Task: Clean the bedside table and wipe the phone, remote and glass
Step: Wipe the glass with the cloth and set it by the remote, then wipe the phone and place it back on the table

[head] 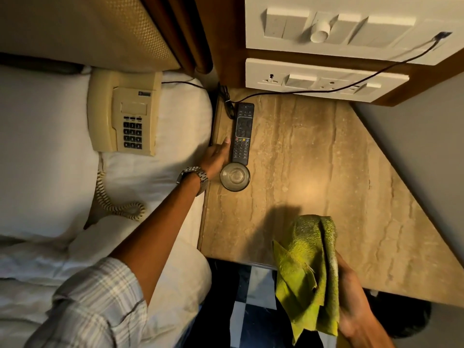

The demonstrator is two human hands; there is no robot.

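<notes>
The left hand point(218, 156) is stretched out flat along the near-left edge of the bedside table point(326, 172), its fingers extended and loosely spread, with nothing gripped in it; a metal watch point(194, 175) is worn on its wrist, and a checked sleeve point(95, 305) is rolled up on that arm. Just beside the fingertips, on their right, the black remote point(243, 133) is laid lengthwise on the stone top, and whether it is actually touched by the hand cannot be told. Directly by the heel of the same hand, the clear glass point(235, 176) is stood upright on the table, against the near end of the remote. Well to the left of that hand, off the table, the cream phone point(124, 113) is rested on the white bed point(50, 151), with its coiled cord point(118, 204) trailed over the bedding. The right hand point(351, 300) is held low over the front edge of the table, its fingers closed around a bunched green cloth point(307, 272), which is draped out of the grip toward the left hand. Beyond both hands, white switch panels point(326, 23) are mounted on the wall, and a black cable point(351, 79) is run from them down to the table's far corner near the remote's top.
</notes>
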